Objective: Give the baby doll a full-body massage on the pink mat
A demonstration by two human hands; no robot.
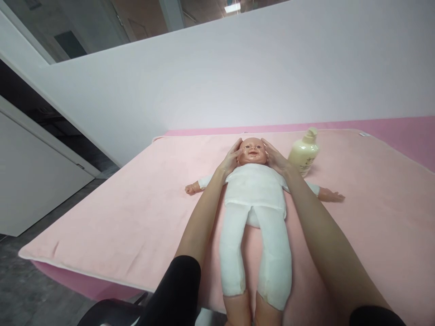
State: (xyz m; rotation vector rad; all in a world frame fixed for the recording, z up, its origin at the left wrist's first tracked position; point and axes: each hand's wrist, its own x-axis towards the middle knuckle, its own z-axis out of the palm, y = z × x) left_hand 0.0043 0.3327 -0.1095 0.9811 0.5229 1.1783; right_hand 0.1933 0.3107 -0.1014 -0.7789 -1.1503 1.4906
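Observation:
A baby doll [255, 188] in a white cloth body lies on its back on a pink blanket [136, 213]. Its head is at the far end, and both its arms stretch out sideways. My left hand [231, 159] rests along the left side of the doll's head, fingers extended and nearly flat. On the other side, my right hand [276, 158] lies against the head in the same way, its fingers straight and pointing up toward the crown. Neither palm is visible. A pale yellow pump bottle [304, 151] stands upright just right of my right hand.
The blanket covers a pink padded table [414, 140], whose near left corner overhangs a dark floor [16, 280]. A white wall [254, 72] with a window above runs behind it. A black rounded seat [108, 313] is at the lower left.

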